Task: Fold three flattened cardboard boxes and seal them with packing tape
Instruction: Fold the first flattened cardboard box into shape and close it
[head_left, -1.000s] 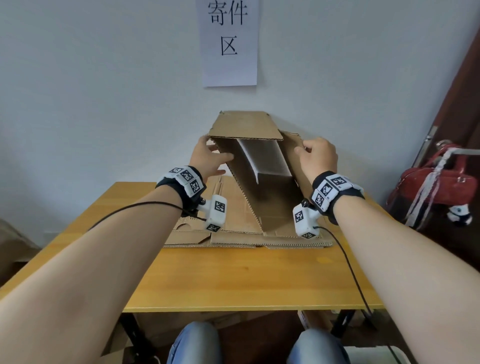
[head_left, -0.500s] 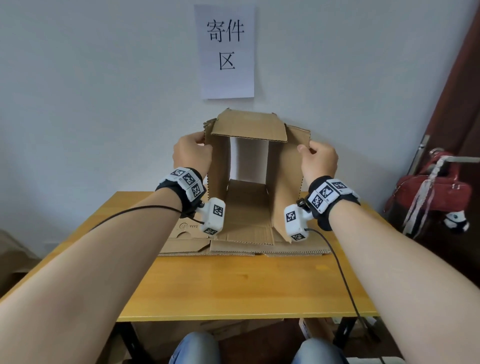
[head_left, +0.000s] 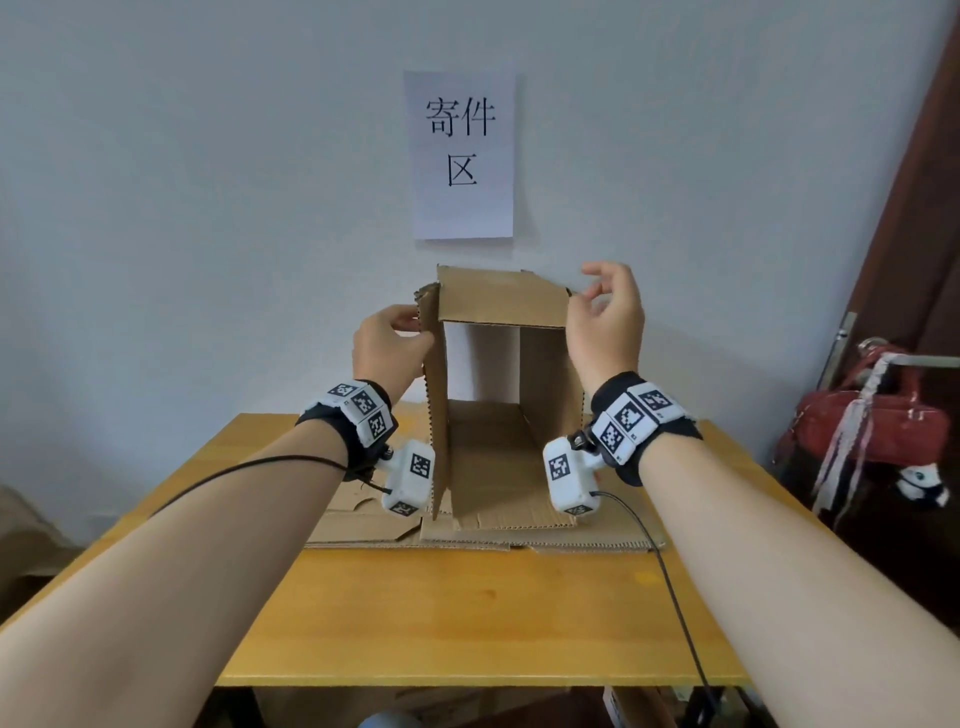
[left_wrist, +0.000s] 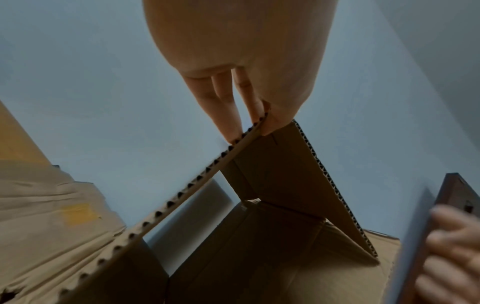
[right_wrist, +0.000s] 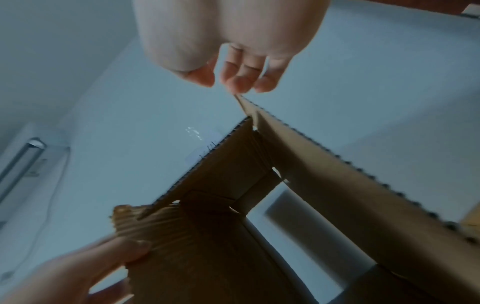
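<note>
On the near part of the wooden surface (head_left: 467, 613) nothing but a black cable (head_left: 670, 587) is seen, trailing from the right wrist over the front edge. Further back, flattened cardboard sheets (head_left: 363, 525) are laid flat on the surface, and on them an opened cardboard box (head_left: 498, 364) is stood upright, its open end turned toward the viewer so that the wall can be seen through it. One top flap (head_left: 501, 299) is folded forward over the opening.

The box's left side flap is pinched by the left hand (head_left: 387, 351): in the left wrist view the corrugated edge is clamped between the thumb and the fingers (left_wrist: 226, 107). The right hand (head_left: 605, 325) is held at the upper right corner of the box with its fingers loosely curled and spread; in the right wrist view the fingertips (right_wrist: 239, 82) are seen just at the corner of the right flap, but whether the cardboard is touched cannot be told, and nothing is gripped.

Behind the box, a white paper sign (head_left: 462, 156) with black characters is fixed to the pale wall. Off to the right, a red bag (head_left: 872, 431) is seen beside a dark door.
</note>
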